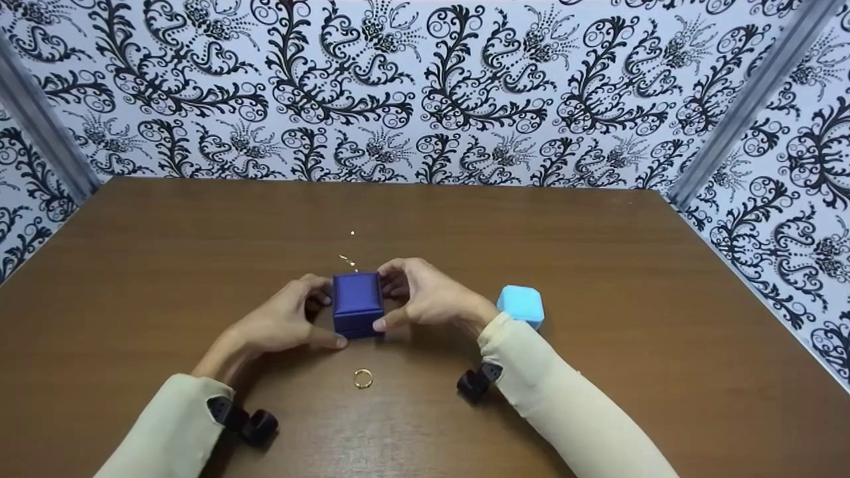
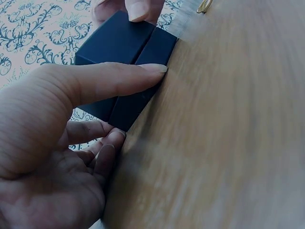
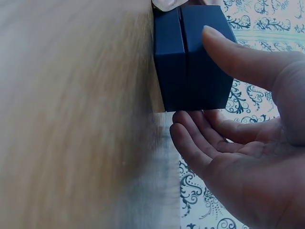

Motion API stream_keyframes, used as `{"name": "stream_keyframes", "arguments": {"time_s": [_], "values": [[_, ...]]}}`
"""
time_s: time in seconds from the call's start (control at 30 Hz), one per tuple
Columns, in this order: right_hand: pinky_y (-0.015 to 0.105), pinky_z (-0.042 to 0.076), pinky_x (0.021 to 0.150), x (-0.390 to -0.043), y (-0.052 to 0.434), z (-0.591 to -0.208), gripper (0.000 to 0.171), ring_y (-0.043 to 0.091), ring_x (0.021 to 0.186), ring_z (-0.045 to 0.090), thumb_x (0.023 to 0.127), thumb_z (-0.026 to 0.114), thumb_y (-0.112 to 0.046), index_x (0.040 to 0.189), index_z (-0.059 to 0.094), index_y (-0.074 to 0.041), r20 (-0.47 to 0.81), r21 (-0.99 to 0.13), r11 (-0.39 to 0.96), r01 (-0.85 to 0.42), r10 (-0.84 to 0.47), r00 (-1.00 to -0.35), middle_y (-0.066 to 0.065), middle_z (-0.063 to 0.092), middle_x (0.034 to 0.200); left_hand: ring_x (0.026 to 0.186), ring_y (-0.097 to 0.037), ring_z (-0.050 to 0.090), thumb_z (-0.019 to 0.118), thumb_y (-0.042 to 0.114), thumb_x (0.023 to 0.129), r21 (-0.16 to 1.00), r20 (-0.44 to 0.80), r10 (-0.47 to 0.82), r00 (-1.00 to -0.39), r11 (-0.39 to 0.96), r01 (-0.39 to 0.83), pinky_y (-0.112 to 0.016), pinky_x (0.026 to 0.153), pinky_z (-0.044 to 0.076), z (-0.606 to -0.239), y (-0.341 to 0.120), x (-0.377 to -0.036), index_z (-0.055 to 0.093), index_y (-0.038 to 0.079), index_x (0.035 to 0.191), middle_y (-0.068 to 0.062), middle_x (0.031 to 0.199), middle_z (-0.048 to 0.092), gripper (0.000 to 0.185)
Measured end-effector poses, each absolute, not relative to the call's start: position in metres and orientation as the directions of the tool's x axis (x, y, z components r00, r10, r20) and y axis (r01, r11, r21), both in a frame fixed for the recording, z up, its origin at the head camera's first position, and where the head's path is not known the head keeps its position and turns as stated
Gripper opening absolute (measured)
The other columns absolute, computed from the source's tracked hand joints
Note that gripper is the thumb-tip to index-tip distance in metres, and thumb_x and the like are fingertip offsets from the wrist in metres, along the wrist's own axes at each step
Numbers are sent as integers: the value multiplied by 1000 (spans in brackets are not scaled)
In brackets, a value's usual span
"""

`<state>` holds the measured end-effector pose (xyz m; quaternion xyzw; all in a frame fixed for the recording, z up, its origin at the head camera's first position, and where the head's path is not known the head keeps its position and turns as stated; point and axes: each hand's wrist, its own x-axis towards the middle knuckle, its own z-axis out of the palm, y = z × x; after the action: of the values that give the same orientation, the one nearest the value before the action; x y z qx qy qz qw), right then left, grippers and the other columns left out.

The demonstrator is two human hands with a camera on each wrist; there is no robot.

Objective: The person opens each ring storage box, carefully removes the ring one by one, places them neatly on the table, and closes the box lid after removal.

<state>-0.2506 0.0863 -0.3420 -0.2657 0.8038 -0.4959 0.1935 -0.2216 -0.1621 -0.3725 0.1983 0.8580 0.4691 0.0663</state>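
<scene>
A dark blue ring box (image 1: 358, 293) stands with its lid down on the brown table, between both hands. My left hand (image 1: 282, 320) holds it from the left, the thumb across the lower front, as the left wrist view shows, and the other fingers bent at the side. From the right, my right hand (image 1: 431, 295) grips it with the thumb on the front of the lid (image 3: 206, 43) and the fingers curled at the side. A gold ring (image 1: 363, 378) lies on the table nearer to me than the box.
A light blue box (image 1: 521, 304) stands beside the right wrist. Behind the ring box lies a thin shiny chain (image 1: 348, 261), with a small bright piece (image 1: 352, 233) farther back. Black-and-white patterned walls (image 1: 425, 93) rise at the table's back and sides.
</scene>
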Motion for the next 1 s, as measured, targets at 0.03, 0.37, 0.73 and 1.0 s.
{"name": "stream_keyframes", "arguments": {"time_s": [0.03,0.37,0.73,1.0], "values": [[39,48,101,-250,86,-342,66,27,108,63,71,88,3,127,55,8,-44,-897,369,-243,-621,-782,14,65,117,106,-31,56,95,13,64,831,72,402,-913,481,278,-47,98,42,-373,-162,-222,57,-9,125,-15,110,59,75],[37,49,99,-249,86,-341,66,24,105,63,69,89,0,126,57,3,-46,-868,417,-271,-610,-791,10,66,113,107,-32,55,95,13,64,836,48,386,-921,489,249,-47,99,41,-371,-162,-221,57,-7,123,-16,112,58,74],[32,50,96,-249,86,-339,67,25,106,65,69,92,-7,126,58,3,-21,-806,479,-347,-610,-792,8,68,112,110,-31,54,94,16,64,829,50,391,-919,497,257,-47,100,40,-371,-162,-220,56,-7,126,-15,114,57,77],[34,51,97,-250,89,-332,73,27,109,66,69,93,-11,130,57,4,-31,-779,507,-368,-617,-786,12,68,117,110,-32,54,95,16,63,832,50,386,-921,495,252,-47,100,40,-370,-161,-220,54,-8,125,-16,114,57,77]]}}
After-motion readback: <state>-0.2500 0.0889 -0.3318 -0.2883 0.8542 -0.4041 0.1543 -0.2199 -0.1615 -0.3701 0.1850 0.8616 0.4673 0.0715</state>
